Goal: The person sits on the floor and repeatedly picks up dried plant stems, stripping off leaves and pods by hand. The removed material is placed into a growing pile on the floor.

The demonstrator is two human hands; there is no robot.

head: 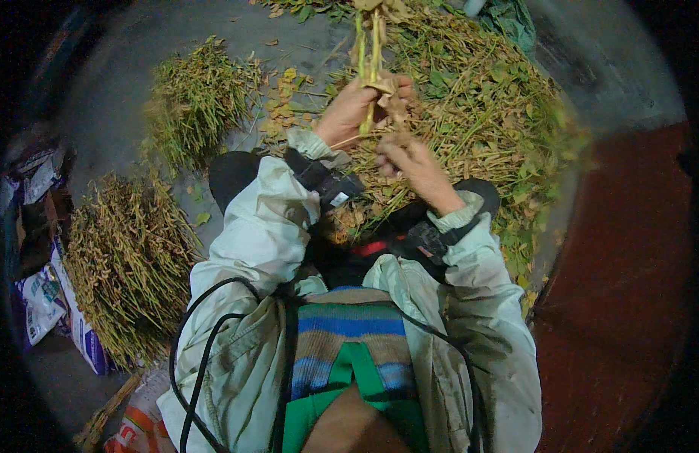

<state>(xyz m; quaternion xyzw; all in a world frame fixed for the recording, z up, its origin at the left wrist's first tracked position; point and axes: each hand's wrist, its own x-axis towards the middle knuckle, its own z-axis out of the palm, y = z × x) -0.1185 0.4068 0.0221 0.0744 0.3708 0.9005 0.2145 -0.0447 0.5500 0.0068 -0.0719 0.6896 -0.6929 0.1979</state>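
My left hand [349, 110] grips a few yellow-green bean stalks [375, 48] that stand up past the fingers, with dry leaves at their upper end. More dry leaves and pods, partly blurred, hang beside the fingers. Just below and to the right is my right hand [411, 164], its fingers curled and smeared by motion. Whether anything is pinched in them cannot be made out. Under both hands spreads a broad heap of cut bean plants [474, 107], with stalks, brown pods and yellowing leaves.
Two bundles of bean plants stand at left, one farther away [205, 102] and one closer [131, 272]. Printed plastic bags [40, 306] lie beyond the closer bundle. Loose yellow leaves [281, 107] litter the grey floor. A reddish-brown surface [610, 255] lies at right, a green sack [511, 25] at the back.
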